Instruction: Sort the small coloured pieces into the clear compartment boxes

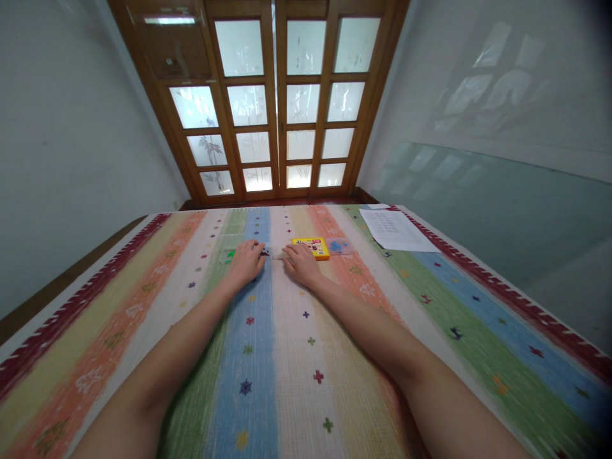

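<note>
My left hand [247,260] lies over a clear plastic packet with green pieces [230,255] showing at its left. Its curled fingers reach a few small dark pieces [265,253] in clear plastic [274,254] between the hands. My right hand [301,262] has its fingertips bent onto the right end of this plastic, its back partly covering a yellow box [313,245] with printed pictures. Against the box's right side is a clear packet with blue pieces [339,247]. The exact finger contact is small and partly hidden.
A striped, patterned cloth [248,357] covers the table. Printed white paper [399,229] lies at the far right, near the table edge. Beyond the table stand wooden doors with glass panes [282,102]. A pale glass panel [497,210] leans along the right wall.
</note>
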`<state>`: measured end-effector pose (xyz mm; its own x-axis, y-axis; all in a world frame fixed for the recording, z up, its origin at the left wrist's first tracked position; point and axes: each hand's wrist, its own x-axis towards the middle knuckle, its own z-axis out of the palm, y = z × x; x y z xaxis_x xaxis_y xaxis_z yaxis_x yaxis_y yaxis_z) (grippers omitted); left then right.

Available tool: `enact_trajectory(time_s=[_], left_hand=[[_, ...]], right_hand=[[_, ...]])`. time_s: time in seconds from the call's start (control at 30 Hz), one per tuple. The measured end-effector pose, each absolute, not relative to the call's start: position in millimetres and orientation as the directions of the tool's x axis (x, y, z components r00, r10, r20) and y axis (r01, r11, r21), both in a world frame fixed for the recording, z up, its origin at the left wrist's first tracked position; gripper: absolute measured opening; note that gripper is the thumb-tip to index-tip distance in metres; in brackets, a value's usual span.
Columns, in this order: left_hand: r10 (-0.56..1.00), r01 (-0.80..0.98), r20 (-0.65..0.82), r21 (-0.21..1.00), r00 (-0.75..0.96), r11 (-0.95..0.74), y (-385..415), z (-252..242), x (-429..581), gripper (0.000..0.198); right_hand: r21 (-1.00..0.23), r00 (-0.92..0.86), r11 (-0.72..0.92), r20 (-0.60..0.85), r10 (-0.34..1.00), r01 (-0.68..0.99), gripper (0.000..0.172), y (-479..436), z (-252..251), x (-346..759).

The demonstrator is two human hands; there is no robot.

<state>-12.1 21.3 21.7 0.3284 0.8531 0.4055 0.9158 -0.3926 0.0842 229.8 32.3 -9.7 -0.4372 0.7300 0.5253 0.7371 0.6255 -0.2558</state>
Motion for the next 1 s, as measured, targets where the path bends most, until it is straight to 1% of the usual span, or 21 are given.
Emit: enact_trajectory(time_s=[0.17, 0.4, 0.5, 0.63, 0.7, 0.8, 0.87, 0.93, 1.0], left_hand=[[0.853, 0.9, 0.369, 0.087, 0.37, -0.428, 6.8, 5.2, -15.8, 0.05], [0.87, 0.911, 0.33, 0.062, 0.368, -0.408, -4.0, -5.6, -13.6, 0.057], [0.871, 0.912, 0.331, 0.068, 0.363, -0.405, -3.1, -4.7, -11.4, 0.055], [0.862, 0.901, 0.349, 0.098, 0.368, -0.424, 5.3, 4.6, -15.5, 0.045], [0.853, 0.903, 0.394, 0.115, 0.342, -0.414, 14.3, 13.5, -22.7, 0.042], [0.829, 0.925, 0.507, 0.145, 0.235, -0.351, 33.5, 28.9, -40.6, 0.042], [0.82, 0.941, 0.547, 0.158, 0.169, -0.3, 46.9, 36.8, -56.0, 0.043], [0.835, 0.956, 0.532, 0.149, 0.139, -0.254, 57.1, 40.5, -71.6, 0.045], [0.863, 0.968, 0.487, 0.124, 0.132, -0.218, 62.0, 40.1, -85.0, 0.046]], right_hand=[[-0.253, -0.44, 0.627, 0.524, 0.729, 0.737, 0.032, 31.6, -9.7, 230.0], [-0.251, -0.439, 0.627, 0.527, 0.727, 0.737, 0.028, 32.3, -11.0, 229.8], [-0.251, -0.447, 0.636, 0.529, 0.721, 0.73, 0.028, 32.1, -10.9, 230.1], [-0.254, -0.456, 0.647, 0.53, 0.715, 0.719, 0.028, 30.8, -9.6, 230.7], [-0.254, -0.455, 0.651, 0.537, 0.71, 0.716, 0.027, 30.7, -9.6, 230.9], [-0.26, -0.457, 0.653, 0.535, 0.711, 0.712, 0.027, 31.8, -10.9, 231.3], [-0.268, -0.46, 0.651, 0.524, 0.717, 0.711, 0.028, 32.9, -11.9, 231.6], [-0.273, -0.462, 0.649, 0.514, 0.723, 0.71, 0.029, 33.7, -12.6, 231.9], [-0.277, -0.463, 0.647, 0.509, 0.726, 0.71, 0.03, 34.0, -13.0, 232.2]])
